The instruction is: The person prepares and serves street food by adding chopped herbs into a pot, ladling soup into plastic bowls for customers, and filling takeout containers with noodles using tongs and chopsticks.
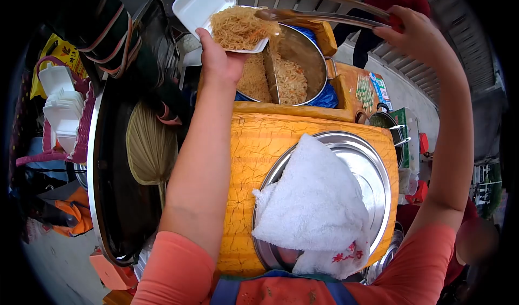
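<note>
My left hand (pixel 220 59) holds up an open white foam takeaway box (pixel 203 3) from below, its lid tipped back to the left. A heap of thin brown noodles (pixel 240 28) fills the box. Metal tongs (pixel 338 16) are gripped in my right hand (pixel 419 35) and point left, with their two tips apart. The lower tip is at the right edge of the heap; whether it touches the noodles I cannot tell. Beneath the box, a divided steel pot (pixel 316 62) has fine noodles on its left side and paler food on its right.
A white towel (pixel 311 197) lies over a round steel lid (pixel 376 183) on the yellow-covered table (pixel 243 159). A palm-leaf fan (pixel 151 145) rests on a black pan (pixel 116 197). Spare foam boxes (pixel 64 113) sit in a basket at left. A person in red (pixel 397 2) stands beyond the pot.
</note>
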### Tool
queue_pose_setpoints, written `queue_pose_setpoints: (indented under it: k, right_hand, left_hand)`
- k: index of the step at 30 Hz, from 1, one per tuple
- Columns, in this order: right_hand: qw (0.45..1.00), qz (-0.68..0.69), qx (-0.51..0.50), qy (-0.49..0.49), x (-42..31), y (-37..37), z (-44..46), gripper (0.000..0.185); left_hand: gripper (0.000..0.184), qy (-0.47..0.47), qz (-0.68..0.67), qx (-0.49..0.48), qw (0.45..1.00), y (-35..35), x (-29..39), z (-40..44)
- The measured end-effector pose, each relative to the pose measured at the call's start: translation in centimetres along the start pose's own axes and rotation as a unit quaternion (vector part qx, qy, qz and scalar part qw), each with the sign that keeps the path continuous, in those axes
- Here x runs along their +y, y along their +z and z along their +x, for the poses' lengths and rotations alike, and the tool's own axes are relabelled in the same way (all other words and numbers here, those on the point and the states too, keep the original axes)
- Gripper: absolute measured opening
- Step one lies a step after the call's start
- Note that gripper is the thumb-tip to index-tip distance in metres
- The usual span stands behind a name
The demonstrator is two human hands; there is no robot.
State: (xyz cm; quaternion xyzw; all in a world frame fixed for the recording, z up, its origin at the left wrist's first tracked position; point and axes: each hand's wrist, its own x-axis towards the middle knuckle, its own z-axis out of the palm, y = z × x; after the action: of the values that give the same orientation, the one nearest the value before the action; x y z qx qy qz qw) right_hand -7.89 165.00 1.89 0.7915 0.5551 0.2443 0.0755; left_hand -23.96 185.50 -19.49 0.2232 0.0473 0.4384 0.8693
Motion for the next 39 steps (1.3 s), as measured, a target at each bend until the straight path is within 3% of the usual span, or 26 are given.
queue_pose_setpoints:
  k: [3, 8, 13, 17, 20, 24, 26, 27, 30, 32, 33, 36, 38, 39]
  right_hand:
    - [0.997, 0.001, -0.055, 0.045, 3.3, -0.3, -2.2, 0.048]
    - [0.977, 0.044, -0.174, 0.113, 0.9, 5.3, -4.8, 0.052]
    - [0.969, 0.151, -0.148, 0.125, -1.1, 11.0, -5.4, 0.047]
    - [0.984, 0.062, -0.119, 0.114, 0.6, 8.8, -5.9, 0.033]
    - [0.987, 0.022, -0.092, 0.132, 1.7, 4.7, -5.2, 0.035]
    - [1.0, -0.019, 0.014, 0.009, 2.1, 2.0, -1.3, 0.036]
    - [0.995, -0.088, 0.026, -0.031, -0.2, 0.4, 1.0, 0.038]
    - [0.994, -0.102, -0.025, -0.029, -1.7, -1.1, 1.9, 0.036]
    - [0.99, -0.136, -0.021, -0.033, -1.2, -5.0, 2.2, 0.038]
    - [0.991, -0.129, -0.014, -0.017, -0.7, -7.8, 0.4, 0.043]
    - [0.999, -0.022, 0.049, -0.004, 3.9, -4.3, 0.3, 0.034]
    - [0.997, -0.045, 0.048, 0.045, 3.6, -5.5, -3.7, 0.036]
    - [0.985, -0.061, -0.115, 0.116, 2.5, -4.8, -5.7, 0.039]
    - [0.985, -0.052, -0.117, 0.112, 2.3, -3.2, -6.1, 0.04]
  left_hand:
    - [0.065, 0.001, 0.031, 0.027, 0.999, 0.7, 0.1, -0.3]
    - [0.062, 0.03, 0.096, 0.008, 0.995, 0.4, -0.7, 0.3]
    - [0.058, 0.027, 0.104, -0.003, 0.994, 1.2, -1.2, 0.2]
    - [0.06, 0.023, 0.088, -0.005, 0.996, 1.0, -1.0, 0.1]
    - [0.063, 0.011, 0.057, 0.001, 0.998, 0.5, -0.7, 0.3]
    - [0.068, -0.031, 0.048, -0.019, 0.998, 0.5, -0.9, 0.3]
    - [0.066, -0.047, 0.034, -0.047, 0.997, 1.1, -1.0, -0.1]
    - [0.066, -0.061, 0.031, -0.042, 0.997, 1.3, -1.1, -0.2]
    - [0.066, -0.076, 0.035, -0.041, 0.996, 2.1, -1.0, -0.8]
    - [0.069, -0.084, 0.036, -0.056, 0.994, 2.0, -1.1, -0.9]
    - [0.069, -0.083, 0.031, -0.052, 0.995, 1.7, -1.1, -1.1]
    - [0.069, -0.076, 0.042, -0.073, 0.994, 1.7, -1.1, -0.8]
    - [0.07, -0.057, 0.058, -0.056, 0.995, 1.8, -1.2, -0.8]
    - [0.07, -0.061, 0.06, -0.058, 0.995, 1.8, -1.3, -0.8]
